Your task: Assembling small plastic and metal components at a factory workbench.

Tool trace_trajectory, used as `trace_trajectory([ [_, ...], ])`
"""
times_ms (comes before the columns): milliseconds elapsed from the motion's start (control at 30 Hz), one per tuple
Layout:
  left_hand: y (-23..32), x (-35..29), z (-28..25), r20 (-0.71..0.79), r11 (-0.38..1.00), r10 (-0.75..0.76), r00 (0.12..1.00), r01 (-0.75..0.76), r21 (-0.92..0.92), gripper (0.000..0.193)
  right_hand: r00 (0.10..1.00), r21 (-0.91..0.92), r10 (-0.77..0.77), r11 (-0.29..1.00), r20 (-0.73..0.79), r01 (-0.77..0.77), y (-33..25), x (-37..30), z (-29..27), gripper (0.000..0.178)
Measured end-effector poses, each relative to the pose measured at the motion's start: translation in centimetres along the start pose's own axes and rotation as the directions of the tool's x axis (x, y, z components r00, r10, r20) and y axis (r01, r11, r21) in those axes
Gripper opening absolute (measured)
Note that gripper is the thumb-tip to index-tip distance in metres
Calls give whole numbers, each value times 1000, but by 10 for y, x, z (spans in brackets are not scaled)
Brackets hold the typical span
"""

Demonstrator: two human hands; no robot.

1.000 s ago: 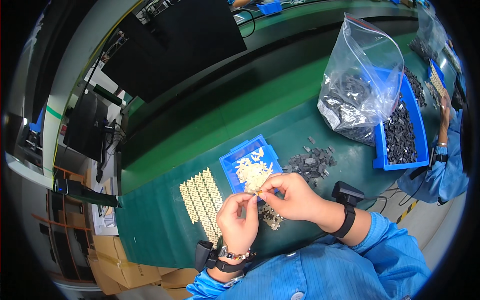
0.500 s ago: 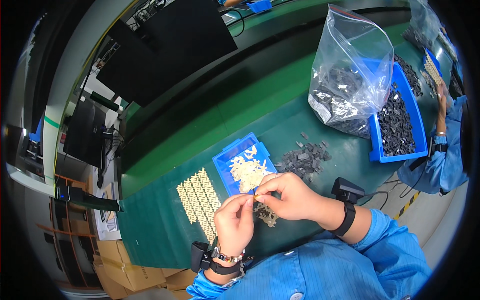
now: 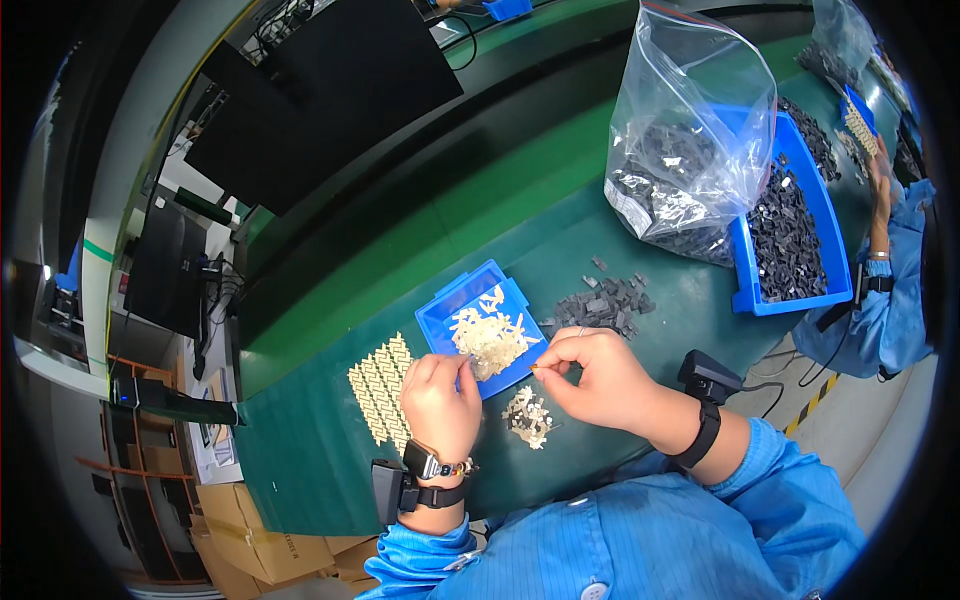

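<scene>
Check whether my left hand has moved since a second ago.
Yes: judged against the small blue tray, your left hand has moved left and forward, away from your right hand.

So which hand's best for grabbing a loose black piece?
Probably the right hand: it's right beside the loose black pieces, though it pinches something tiny. The left hand is farther away, by the cream pieces.

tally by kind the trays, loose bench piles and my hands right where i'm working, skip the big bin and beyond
Small blue tray: 1
Loose piles: 2 (dark pieces, pale pieces)
Hands: 2 (left, right)
Total: 5
</scene>
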State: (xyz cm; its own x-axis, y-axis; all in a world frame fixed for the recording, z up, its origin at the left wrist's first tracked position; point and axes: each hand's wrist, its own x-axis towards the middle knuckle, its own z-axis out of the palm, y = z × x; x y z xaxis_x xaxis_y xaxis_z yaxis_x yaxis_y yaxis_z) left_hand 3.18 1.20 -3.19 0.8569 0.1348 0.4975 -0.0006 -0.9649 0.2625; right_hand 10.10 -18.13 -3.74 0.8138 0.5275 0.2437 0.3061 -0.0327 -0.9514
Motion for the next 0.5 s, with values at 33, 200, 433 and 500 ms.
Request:
trace_trajectory([
  [33,-1,0,1,-4,1000,16,1000,-16,-1,9,1000,-5,-1,1000,0,1,1,-1,0,6],
  [200,8,-4,-6,-37,1000,-7,999,7,-2,15,999,-47,-41,998,-9,40,-1,-2,-1,5],
  [433,0,-4,0,-11,995,34,999,-33,92,17,996,-84,-87,993,9,87,-1,-4,1,5],
  [500,10,-4,-8,11,1000,-24,1000,24,3,16,994,-98,-109,989,0,108,1,-4,1,4],
])
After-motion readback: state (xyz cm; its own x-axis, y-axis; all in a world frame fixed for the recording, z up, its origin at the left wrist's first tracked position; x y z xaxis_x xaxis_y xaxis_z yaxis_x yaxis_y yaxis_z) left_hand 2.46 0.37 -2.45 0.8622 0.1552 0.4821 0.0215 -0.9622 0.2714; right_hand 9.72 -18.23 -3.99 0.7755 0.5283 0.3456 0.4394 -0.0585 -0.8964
